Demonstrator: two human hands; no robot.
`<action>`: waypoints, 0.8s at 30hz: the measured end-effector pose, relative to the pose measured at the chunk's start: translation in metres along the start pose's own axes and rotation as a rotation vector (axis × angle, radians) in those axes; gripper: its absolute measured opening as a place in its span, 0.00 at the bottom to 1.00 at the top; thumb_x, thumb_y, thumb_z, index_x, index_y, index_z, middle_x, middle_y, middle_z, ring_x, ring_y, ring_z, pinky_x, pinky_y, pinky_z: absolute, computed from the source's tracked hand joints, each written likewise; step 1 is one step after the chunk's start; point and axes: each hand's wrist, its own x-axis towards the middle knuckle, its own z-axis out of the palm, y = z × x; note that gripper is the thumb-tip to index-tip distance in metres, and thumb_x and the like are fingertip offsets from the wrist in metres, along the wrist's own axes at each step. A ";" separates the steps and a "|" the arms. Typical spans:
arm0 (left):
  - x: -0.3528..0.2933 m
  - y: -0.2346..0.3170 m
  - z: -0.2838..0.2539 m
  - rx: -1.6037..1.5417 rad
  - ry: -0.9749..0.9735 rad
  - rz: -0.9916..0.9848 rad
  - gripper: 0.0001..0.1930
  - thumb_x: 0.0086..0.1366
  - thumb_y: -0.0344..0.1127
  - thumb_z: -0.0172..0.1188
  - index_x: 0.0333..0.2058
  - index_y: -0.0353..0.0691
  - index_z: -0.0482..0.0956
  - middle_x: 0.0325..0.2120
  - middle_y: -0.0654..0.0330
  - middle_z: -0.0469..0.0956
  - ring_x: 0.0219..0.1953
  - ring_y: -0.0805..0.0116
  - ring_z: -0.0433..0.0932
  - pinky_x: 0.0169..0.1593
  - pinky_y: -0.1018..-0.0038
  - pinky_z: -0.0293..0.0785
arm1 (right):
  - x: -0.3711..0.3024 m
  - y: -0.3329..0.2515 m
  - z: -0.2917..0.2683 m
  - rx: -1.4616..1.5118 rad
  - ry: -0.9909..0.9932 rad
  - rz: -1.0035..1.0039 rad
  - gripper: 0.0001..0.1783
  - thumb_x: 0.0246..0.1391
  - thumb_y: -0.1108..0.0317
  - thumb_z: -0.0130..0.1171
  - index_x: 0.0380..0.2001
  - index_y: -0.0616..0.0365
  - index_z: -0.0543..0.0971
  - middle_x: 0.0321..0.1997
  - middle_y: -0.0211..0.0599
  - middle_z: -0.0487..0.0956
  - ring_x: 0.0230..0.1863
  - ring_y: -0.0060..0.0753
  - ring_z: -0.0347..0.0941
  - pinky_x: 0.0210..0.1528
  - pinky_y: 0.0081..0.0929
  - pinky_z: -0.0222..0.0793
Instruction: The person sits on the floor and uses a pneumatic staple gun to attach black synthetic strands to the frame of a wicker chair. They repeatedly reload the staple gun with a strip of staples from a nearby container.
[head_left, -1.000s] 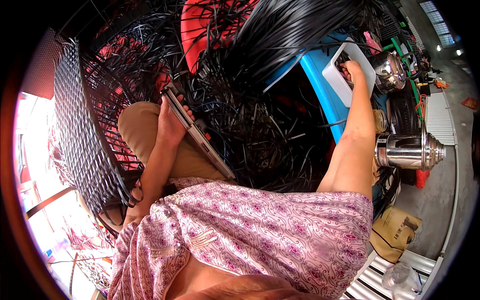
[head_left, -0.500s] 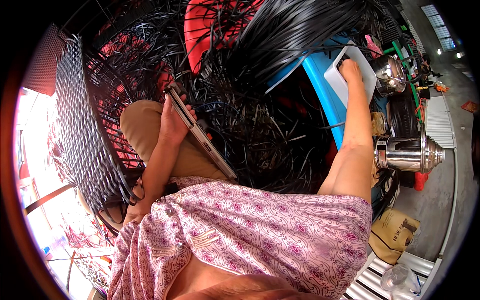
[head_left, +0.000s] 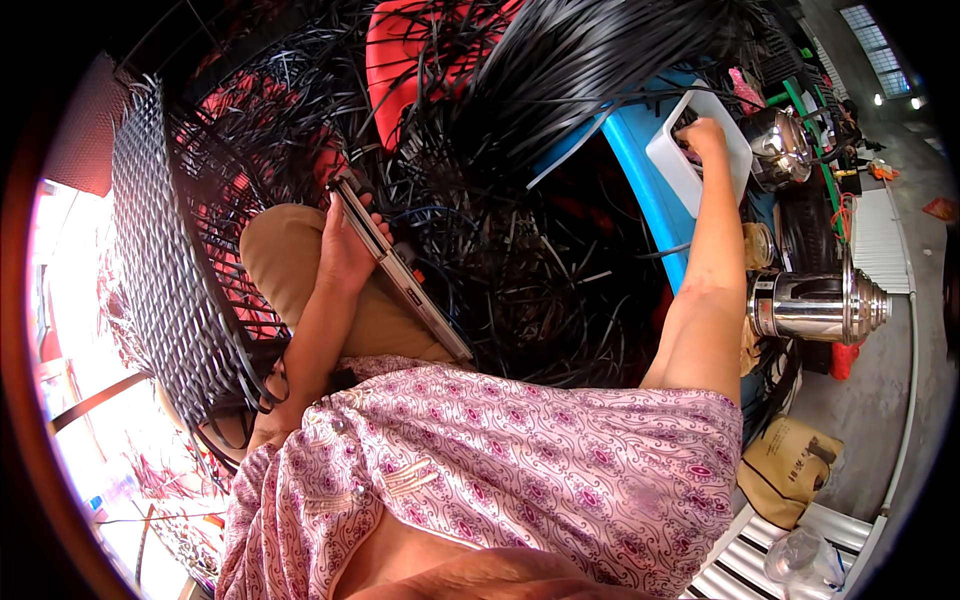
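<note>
Tray (head_left: 672, 178) on blue surface (head_left: 640, 170) — R hand (head_left: 703, 137) in it, can't tell if gripping. L hand (head_left: 346, 250) clasps metal tool (head_left: 413, 293) by brown-clad knee (head_left: 280, 245) — steel flask (head_left: 815, 305) nr R arm (head_left: 712, 265), grey floor (head_left: 862, 385) beyond.

Metallic long tool (head_left: 412, 291), smooth plastic tray (head_left: 674, 176), glossy strips (head_left: 600, 50)
</note>
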 end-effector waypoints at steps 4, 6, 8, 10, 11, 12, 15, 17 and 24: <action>-0.002 0.001 -0.004 -0.015 -0.006 0.004 0.33 0.62 0.67 0.52 0.51 0.43 0.69 0.30 0.58 0.73 0.33 0.61 0.74 0.40 0.62 0.74 | -0.014 -0.024 -0.001 -0.016 -0.138 0.094 0.17 0.38 0.63 0.71 0.30 0.64 0.82 0.26 0.41 0.83 0.26 0.33 0.81 0.30 0.30 0.74; -0.002 -0.001 -0.009 -0.028 -0.005 0.016 0.33 0.62 0.67 0.52 0.51 0.43 0.69 0.30 0.58 0.74 0.33 0.61 0.74 0.40 0.62 0.74 | -0.022 -0.035 -0.008 -0.025 -0.173 0.171 0.18 0.39 0.66 0.71 0.34 0.66 0.82 0.29 0.39 0.84 0.27 0.30 0.82 0.28 0.25 0.74; -0.001 -0.002 -0.010 -0.031 0.004 0.020 0.33 0.63 0.67 0.52 0.51 0.43 0.69 0.30 0.59 0.74 0.33 0.61 0.75 0.39 0.62 0.74 | -0.018 -0.029 -0.003 -0.020 -0.154 0.157 0.17 0.39 0.66 0.71 0.34 0.65 0.82 0.29 0.39 0.84 0.27 0.29 0.82 0.29 0.26 0.74; -0.001 -0.001 -0.004 -0.028 0.047 0.022 0.32 0.64 0.66 0.50 0.50 0.41 0.68 0.28 0.58 0.72 0.31 0.62 0.73 0.38 0.63 0.73 | -0.019 -0.030 0.001 -0.011 -0.138 0.143 0.16 0.40 0.67 0.70 0.34 0.64 0.82 0.30 0.41 0.84 0.28 0.30 0.82 0.30 0.27 0.75; -0.001 0.000 -0.001 -0.027 0.070 0.022 0.32 0.65 0.65 0.49 0.50 0.40 0.68 0.27 0.58 0.71 0.29 0.62 0.72 0.37 0.64 0.73 | -0.020 -0.030 0.004 -0.006 -0.097 0.159 0.15 0.39 0.66 0.70 0.30 0.64 0.82 0.26 0.41 0.82 0.24 0.31 0.80 0.28 0.29 0.74; -0.003 0.002 0.000 -0.027 0.068 0.021 0.32 0.65 0.65 0.49 0.49 0.39 0.68 0.27 0.58 0.70 0.30 0.62 0.72 0.36 0.64 0.73 | -0.017 -0.027 0.010 0.001 -0.056 0.171 0.13 0.38 0.65 0.69 0.25 0.64 0.81 0.23 0.42 0.81 0.21 0.33 0.78 0.27 0.30 0.73; 0.003 0.002 -0.008 -0.020 -0.003 -0.002 0.32 0.62 0.67 0.53 0.49 0.44 0.70 0.29 0.59 0.75 0.32 0.62 0.75 0.39 0.63 0.73 | 0.022 0.027 0.032 0.057 0.019 0.222 0.13 0.39 0.63 0.66 0.24 0.64 0.82 0.22 0.41 0.81 0.22 0.35 0.78 0.28 0.32 0.72; 0.003 0.003 -0.016 -0.041 0.009 0.001 0.32 0.62 0.67 0.53 0.50 0.43 0.69 0.29 0.59 0.74 0.32 0.62 0.75 0.39 0.63 0.74 | 0.024 0.025 0.038 0.258 -0.051 0.287 0.16 0.43 0.61 0.63 0.31 0.62 0.83 0.30 0.40 0.84 0.30 0.37 0.82 0.35 0.37 0.76; -0.009 0.014 -0.039 -0.082 0.012 0.001 0.37 0.60 0.72 0.50 0.53 0.44 0.66 0.30 0.56 0.72 0.33 0.60 0.75 0.38 0.63 0.74 | -0.011 -0.040 -0.001 1.201 0.069 0.134 0.11 0.45 0.64 0.68 0.31 0.56 0.81 0.20 0.26 0.75 0.16 0.14 0.66 0.11 0.10 0.52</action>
